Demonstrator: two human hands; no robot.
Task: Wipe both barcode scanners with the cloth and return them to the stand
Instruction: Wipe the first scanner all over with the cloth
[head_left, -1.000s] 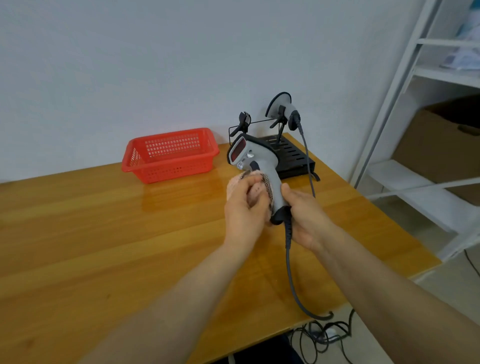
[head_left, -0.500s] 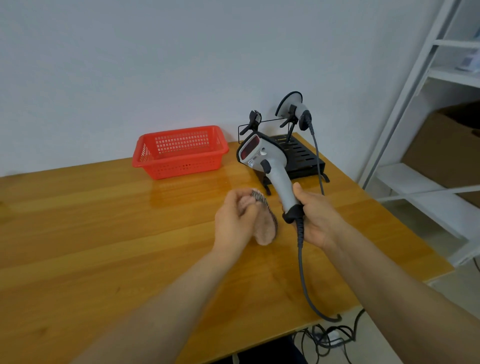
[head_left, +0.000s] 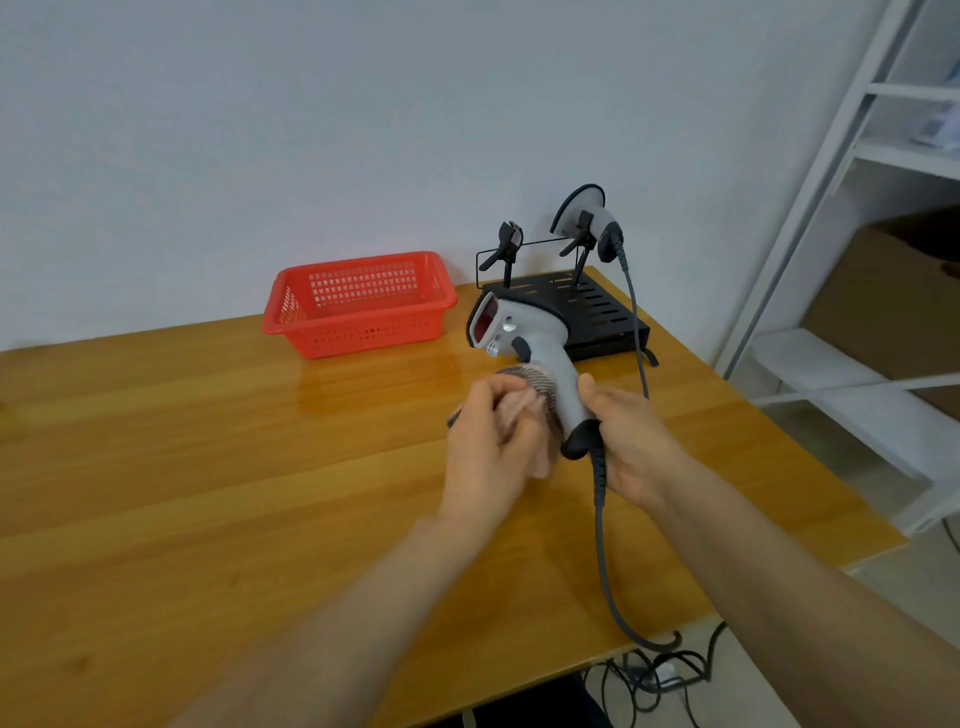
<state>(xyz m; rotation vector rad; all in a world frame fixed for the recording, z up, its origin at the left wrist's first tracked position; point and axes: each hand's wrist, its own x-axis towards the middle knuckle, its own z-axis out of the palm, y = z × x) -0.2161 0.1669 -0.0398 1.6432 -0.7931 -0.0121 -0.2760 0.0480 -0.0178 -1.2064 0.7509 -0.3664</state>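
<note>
The fingers (head_left: 501, 397) of the left hand (head_left: 493, 447) are curled round a bunched cloth (head_left: 537, 387) — pinkish, with a dark ribbed border — and hold it against the left side of a scanner's handle. The right hand (head_left: 631, 441) grips the lower end of that handle: the thumb lies up along its right side and the other fingers wrap behind it, mostly hidden. The scanner (head_left: 540, 348) is grey with a dark base, held roughly upright above the right half of the table (head_left: 208, 467), nearer the far edge than the front one. Its head tips forward and its red window faces left. A grey cable (head_left: 602, 545) drops from the base of the handle, past the right wrist, and goes over the table's front edge.

Just behind the held scanner, at the far right corner of the table, stands a black slotted stand (head_left: 597, 312). The second scanner (head_left: 589, 218) rests in the right-hand one of its two holders, with its own cable hanging down the right side of the stand. A red basket (head_left: 358, 306) sits at the far edge — left of the stand and apart from it. Beyond the table's right edge is white shelving (head_left: 831, 182) with a cardboard box (head_left: 893, 301) on it.
</note>
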